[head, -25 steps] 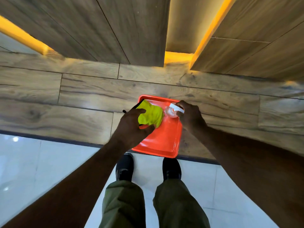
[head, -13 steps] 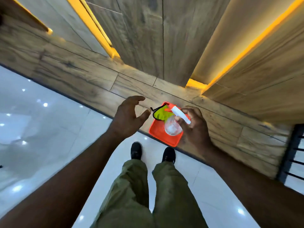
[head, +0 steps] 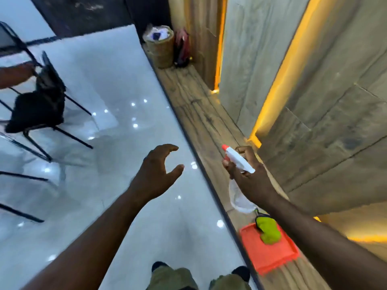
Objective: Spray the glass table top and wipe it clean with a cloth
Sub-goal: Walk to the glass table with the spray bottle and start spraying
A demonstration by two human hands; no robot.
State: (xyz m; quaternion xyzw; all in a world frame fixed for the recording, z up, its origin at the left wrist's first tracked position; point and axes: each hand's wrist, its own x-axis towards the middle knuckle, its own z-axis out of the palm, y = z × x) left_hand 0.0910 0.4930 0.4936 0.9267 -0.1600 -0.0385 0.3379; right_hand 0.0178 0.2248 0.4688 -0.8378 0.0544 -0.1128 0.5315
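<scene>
My right hand (head: 250, 178) grips a clear spray bottle (head: 238, 197) with a white head and red nozzle, held in the air over the wooden ledge (head: 201, 114). My left hand (head: 156, 172) hangs empty with fingers spread and curled, above the glossy white floor. A yellow-green cloth (head: 268, 230) lies on an orange tray (head: 270, 253) on the ledge, below and behind my right hand. No glass table top can be made out for certain; thin dark frame bars show at the left edge.
A black chair (head: 39, 105) stands at the left, with another person's arm (head: 14, 74) beside it. A woven basket (head: 161, 47) and a dark red bag (head: 183, 49) sit at the ledge's far end. Wood-panelled walls with yellow light strips rise on the right.
The view has swung left, away from the tray. My right hand lifted the spray bottle off the tray. My left hand let go of the cloth, which stays on the tray.
</scene>
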